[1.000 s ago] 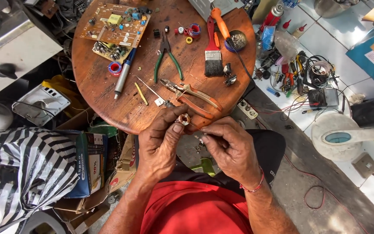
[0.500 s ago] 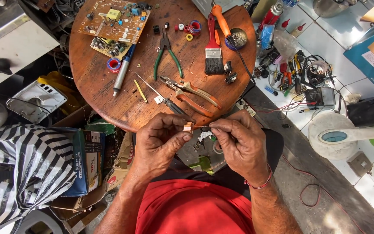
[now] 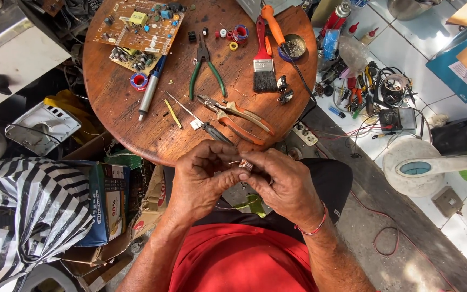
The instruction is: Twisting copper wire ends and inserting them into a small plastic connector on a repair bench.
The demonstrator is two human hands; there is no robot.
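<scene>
two hands are meeting at the near edge of the round wooden table [image 3: 120,108]: left hand [image 3: 204,178] and right hand [image 3: 285,181] are both pinching, fingertips closed, a small wired component [image 3: 244,164].

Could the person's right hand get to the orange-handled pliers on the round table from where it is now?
Probably yes: the orange-handled pliers lie uncovered near the table's close edge, just beyond the right hand. But both hands pinch a small part, so it must let go first.
</scene>
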